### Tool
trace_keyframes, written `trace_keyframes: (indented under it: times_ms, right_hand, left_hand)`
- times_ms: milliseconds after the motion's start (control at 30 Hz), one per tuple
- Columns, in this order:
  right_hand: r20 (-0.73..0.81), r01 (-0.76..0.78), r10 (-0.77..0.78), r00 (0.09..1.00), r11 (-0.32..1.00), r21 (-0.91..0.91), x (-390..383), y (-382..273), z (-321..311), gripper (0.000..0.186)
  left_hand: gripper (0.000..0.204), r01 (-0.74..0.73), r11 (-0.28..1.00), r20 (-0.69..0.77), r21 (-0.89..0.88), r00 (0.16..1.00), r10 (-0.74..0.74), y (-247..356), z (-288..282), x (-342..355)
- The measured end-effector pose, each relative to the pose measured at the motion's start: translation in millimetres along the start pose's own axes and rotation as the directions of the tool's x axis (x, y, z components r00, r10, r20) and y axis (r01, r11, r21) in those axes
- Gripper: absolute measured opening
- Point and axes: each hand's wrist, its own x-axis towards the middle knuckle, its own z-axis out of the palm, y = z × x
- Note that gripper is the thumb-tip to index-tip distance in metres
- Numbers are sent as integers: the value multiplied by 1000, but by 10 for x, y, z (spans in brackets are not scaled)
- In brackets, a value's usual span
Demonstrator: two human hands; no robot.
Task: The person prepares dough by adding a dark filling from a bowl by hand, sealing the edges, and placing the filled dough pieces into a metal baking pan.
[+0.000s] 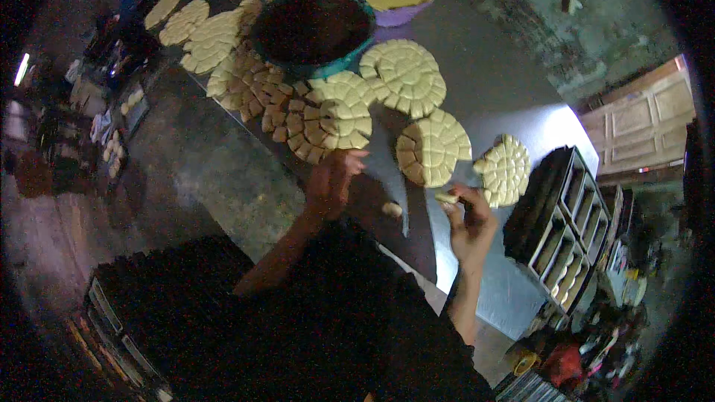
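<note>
My right hand (465,219) pinches a small pale dough piece (447,198) between thumb and fingers, just below a cut dough round (500,171) on the metal table (506,82). My left hand (337,177), loosely curved with its fingers apart and nothing visible in them, is at the lower edge of another scored dough round (326,123). Between my hands lie a small dough lump (392,208) and a thin grey strip (405,222), too dim to identify. More rounds, cut into several small pieces, spread above, among them two pale ones (436,145) (402,74).
A teal tub (322,71) with dark contents and a purple basin (387,15) holding yellowish material stand at the back. Stacked metal moulds (566,223), some holding dough, are at the right. A dark slatted stack (126,290) is at lower left. A wooden door (640,115) stands beyond.
</note>
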Motion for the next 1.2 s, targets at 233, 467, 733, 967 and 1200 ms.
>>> trace_keyframes:
  times_ms: [233, 467, 733, 967, 1200]
  right_hand:
    - [253, -219, 120, 960, 885, 411, 359, -537, 717, 25]
    - [548, -425, 89, 832, 736, 527, 542, -1073, 1624, 63]
    - [779, -578, 62, 624, 708, 406, 1654, -902, 2682, 67]
    - [810, 491, -95, 578, 834, -252, 2822, 228, 3755, 42]
    - [668, 37, 447, 595, 815, -578, 2960, 372, 3869, 59]
  left_hand:
    - [56, -734, 634, -135, 243, 622, 771, 549, 258, 383]
    - [62, -695, 478, -351, -538, 700, 622, 408, -247, 498]
    - [83, -97, 843, -331, -529, 938, -99, -90, -988, 940]
    - [40, 303, 777, -280, -551, 811, -515, -653, -1535, 1048]
    - [26, 416, 655, -159, -631, 756, -635, -799, -1888, 977]
